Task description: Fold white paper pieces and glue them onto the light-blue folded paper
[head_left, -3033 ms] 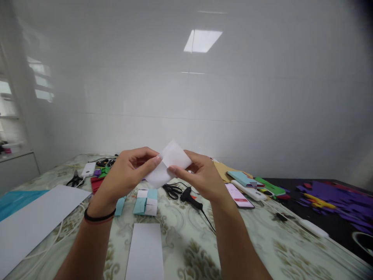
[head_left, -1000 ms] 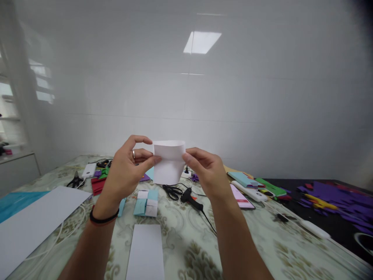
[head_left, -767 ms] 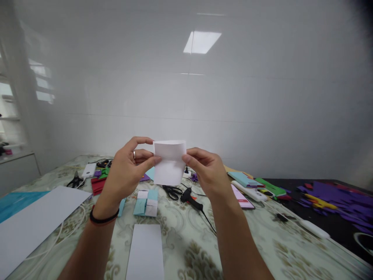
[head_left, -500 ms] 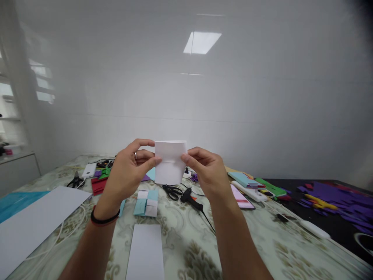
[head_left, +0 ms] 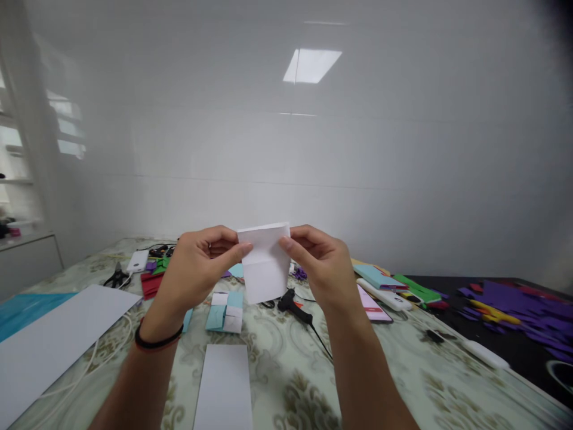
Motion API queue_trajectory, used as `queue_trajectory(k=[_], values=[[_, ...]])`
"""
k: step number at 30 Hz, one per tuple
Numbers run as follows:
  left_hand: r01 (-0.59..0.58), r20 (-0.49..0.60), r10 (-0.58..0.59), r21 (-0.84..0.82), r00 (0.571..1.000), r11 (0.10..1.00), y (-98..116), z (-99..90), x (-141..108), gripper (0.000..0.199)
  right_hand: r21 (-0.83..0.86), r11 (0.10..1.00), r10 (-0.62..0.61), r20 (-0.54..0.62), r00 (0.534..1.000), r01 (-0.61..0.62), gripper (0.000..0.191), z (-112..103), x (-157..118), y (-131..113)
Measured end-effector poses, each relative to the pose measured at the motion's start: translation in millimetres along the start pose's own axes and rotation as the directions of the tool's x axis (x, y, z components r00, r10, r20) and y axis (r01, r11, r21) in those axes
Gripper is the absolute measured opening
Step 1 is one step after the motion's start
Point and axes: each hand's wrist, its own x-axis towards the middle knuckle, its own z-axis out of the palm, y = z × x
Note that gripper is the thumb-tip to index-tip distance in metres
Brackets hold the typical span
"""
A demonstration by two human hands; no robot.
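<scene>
Between my two hands a folded piece of white paper (head_left: 267,272) is held up above the table, slightly tilted, with a crease across it. My left hand (head_left: 203,263) pinches its left edge, thumb in front and fingers behind. The right edge is gripped the same way by my right hand (head_left: 320,257). Below the paper lie a black glue gun (head_left: 295,307) and a woven blue-and-white paper square (head_left: 225,312). Scissors (head_left: 267,304) are mostly hidden behind the paper. Nearer to me rests a white paper strip (head_left: 224,388).
Large white sheets (head_left: 62,346) lie at left beside pliers (head_left: 117,276) and red pieces (head_left: 151,285). To the right are a phone (head_left: 373,306), a white power strip (head_left: 385,294) and purple scraps (head_left: 514,310). Cables cross the patterned tablecloth (head_left: 290,364). A pale wall stands behind.
The paper has come down a little and tilted, its lower part now covering most of the scissors. My left fingers have curled closer behind it. Both hands keep their hold.
</scene>
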Motion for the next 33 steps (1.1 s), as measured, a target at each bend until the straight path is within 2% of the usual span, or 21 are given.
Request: queue_trajectory(k=[5,11,18,22,25,33], values=[[-0.004,0.043,0.003,0.016,0.999,1.0,6.0,-0.4,-1.6,0.023,-0.004,1.0,-0.007,-0.022,1.0,0.007,0.013,-0.5,-2.9,-5.8],[-0.014,0.07,0.01,0.065,0.998,0.998,9.0,-1.9,-2.5,0.024,-0.077,0.997,-0.015,-0.044,0.999,0.011,0.017,-1.9,-4.7,-6.4],[-0.016,0.079,0.008,0.092,0.997,0.996,10.0,-2.9,-2.0,0.029,-0.085,0.996,-0.029,-0.052,0.998,0.025,0.015,-0.6,-5.5,-7.1],[0.005,0.06,-0.004,-0.025,0.998,1.0,9.0,-0.9,-2.2,0.011,-0.058,0.998,-0.016,-0.023,1.0,0.015,0.014,-1.7,-4.8,-6.2],[-0.02,0.031,0.021,-0.016,0.999,1.0,5.5,-0.3,-2.6,0.028,-0.062,0.998,0.003,0.009,1.0,-0.002,0.015,-2.4,-4.3,-5.6],[-0.045,0.022,0.044,0.04,0.999,0.998,1.0,-1.5,-3.1,0.025,-0.035,0.999,-0.014,0.003,1.0,0.014,0.013,0.7,-4.2,-7.0]])
